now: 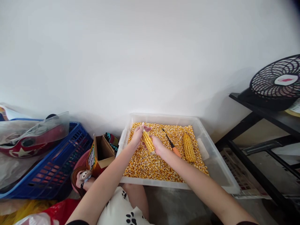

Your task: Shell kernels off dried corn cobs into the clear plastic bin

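Between my two hands is an ear of corn [148,141], tilted, with rows of yellow kernels showing. My left hand [138,135] is closed around its upper left end. My right hand [156,145] grips its lower right side, fingers partly hidden behind the ear. Below them, loose corn kernels [150,168] fill most of a translucent plastic bin [220,172]. A screwdriver-like tool with a dark shaft and an orange handle [176,152] lies on the kernels, right of my right hand. Further right rests a second ear of corn [188,147], still covered in kernels.
A blue plastic basket [51,168] with bags and a red item stands at left. Beside it is an open cardboard box [103,151]. On the right, a black rack [253,125] carries a black fan [276,81]. A white wall [150,56] rises behind the bin.
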Available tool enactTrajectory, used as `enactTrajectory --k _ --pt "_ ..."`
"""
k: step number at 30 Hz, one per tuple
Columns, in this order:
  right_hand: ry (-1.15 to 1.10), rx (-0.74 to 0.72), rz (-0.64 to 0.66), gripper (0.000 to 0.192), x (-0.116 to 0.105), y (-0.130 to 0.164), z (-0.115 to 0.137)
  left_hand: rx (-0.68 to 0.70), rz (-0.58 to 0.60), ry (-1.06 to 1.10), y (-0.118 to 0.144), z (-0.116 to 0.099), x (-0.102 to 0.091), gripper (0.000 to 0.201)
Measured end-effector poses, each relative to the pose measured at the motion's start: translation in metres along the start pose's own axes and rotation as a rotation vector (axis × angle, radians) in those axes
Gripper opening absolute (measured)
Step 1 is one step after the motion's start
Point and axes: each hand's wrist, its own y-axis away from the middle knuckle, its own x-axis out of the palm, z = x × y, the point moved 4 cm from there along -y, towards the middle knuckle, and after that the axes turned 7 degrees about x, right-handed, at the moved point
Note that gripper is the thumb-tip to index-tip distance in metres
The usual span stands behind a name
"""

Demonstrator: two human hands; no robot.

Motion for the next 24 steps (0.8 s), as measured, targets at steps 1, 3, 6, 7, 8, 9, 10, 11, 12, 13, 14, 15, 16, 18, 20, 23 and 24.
enactTrajectory --k 1,3,6,7,8,9,10,11,12,13,14,15,16,18,20,23,24 --pt "-0.026 0.028 -0.01 0.034 -0.002 0.0 -0.001 0.01 0.016 0.006 0.0 0.0 0.001 0.033" --pt "-0.053 0.056 -0.001 0.035 -0.005 0.001 0.0 0.022 0.028 0.011 0.0 -0.002 0.001 0.035" --pt "0.068 -0.036 0.134 0.035 -0.003 0.006 0.006 0.018 -0.025 0.012 -0.003 -0.005 -0.005 0.037" --pt "0.12 -0.078 0.167 0.035 -0.002 0.007 0.008 0.014 -0.051 0.018 -0.004 -0.006 -0.007 0.037" --pt "0.161 -0.117 0.181 0.034 -0.001 0.008 0.009 0.012 -0.076 0.026 -0.005 -0.007 -0.009 0.038" --pt "0.183 -0.15 0.174 0.034 0.0 0.008 0.01 0.008 -0.096 0.031 -0.005 -0.008 -0.011 0.038" --pt "0.187 -0.171 0.157 0.035 0.0 0.008 0.01 0.005 -0.11 0.028 -0.006 -0.009 -0.011 0.038" --pt "0.175 -0.175 0.137 0.037 0.0 0.007 0.009 0.002 -0.112 0.017 -0.005 -0.011 -0.01 0.038" --pt "0.153 -0.162 0.111 0.038 0.0 0.005 0.008 0.003 -0.108 0.002 -0.004 -0.012 -0.008 0.038" --pt "0.126 -0.142 0.084 0.038 -0.001 0.003 0.006 0.006 -0.095 -0.015 -0.003 -0.013 -0.006 0.038" --pt "0.095 -0.117 0.06 0.038 -0.002 0.002 0.004 0.013 -0.082 -0.029 -0.001 -0.014 -0.003 0.037" --pt "0.062 -0.093 0.041 0.038 -0.003 0.0 0.003 0.021 -0.071 -0.035 0.001 -0.015 -0.001 0.037" --pt "0.032 -0.069 0.04 0.038 -0.004 0.0 0.001 0.027 -0.064 -0.037 0.002 -0.016 0.0 0.036" --pt "-0.005 -0.032 0.089 0.041 -0.004 0.0 0.001 0.025 -0.067 -0.032 0.003 -0.016 -0.001 0.037" --pt "0.015 -0.013 0.176 0.042 -0.002 0.002 0.002 0.014 -0.086 -0.024 0.002 -0.015 -0.004 0.04" --pt "0.084 -0.031 0.232 0.039 0.0 0.005 0.005 0.02 -0.112 -0.008 -0.002 -0.015 -0.009 0.041" --pt "0.092 -0.039 0.216 0.038 0.0 0.005 0.006 0.028 -0.111 -0.011 -0.003 -0.015 -0.01 0.04"
